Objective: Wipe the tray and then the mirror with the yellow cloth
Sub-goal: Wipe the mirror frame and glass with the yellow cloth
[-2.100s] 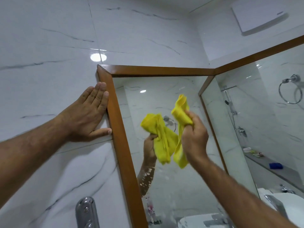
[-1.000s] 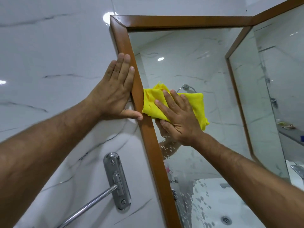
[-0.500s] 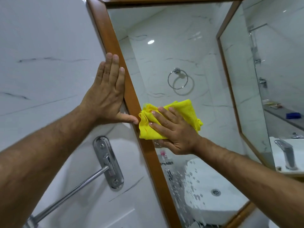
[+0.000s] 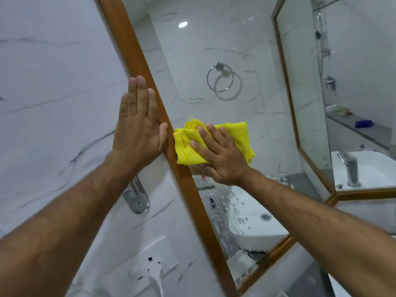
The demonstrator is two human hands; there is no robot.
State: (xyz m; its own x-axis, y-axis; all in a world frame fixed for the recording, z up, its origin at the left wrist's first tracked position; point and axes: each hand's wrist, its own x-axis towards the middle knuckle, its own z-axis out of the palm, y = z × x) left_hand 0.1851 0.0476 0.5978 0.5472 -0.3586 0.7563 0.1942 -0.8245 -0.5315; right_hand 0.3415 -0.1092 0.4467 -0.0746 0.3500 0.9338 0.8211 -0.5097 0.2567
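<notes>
A folded yellow cloth (image 4: 240, 133) lies flat against the glass of a wood-framed mirror (image 4: 214, 50), close to the mirror's left frame. My right hand (image 4: 220, 155) presses on the cloth with spread fingers. My left hand (image 4: 137, 127) rests flat and open on the white marble wall, its thumb touching the brown frame (image 4: 132, 48). Spots and streaks cover the lower part of the glass. No tray is in view.
A second framed mirror (image 4: 342, 71) meets the first at the corner on the right. A chrome rail bracket (image 4: 137, 198) and a white wall socket with a plug (image 4: 154, 273) sit below my left arm. A reflected white basin (image 4: 252, 228) and towel ring (image 4: 220, 78) show in the glass.
My right hand has carried the cloth down the glass along the left frame. The view has tilted downward, and my left hand stays flat on the wall beside the frame.
</notes>
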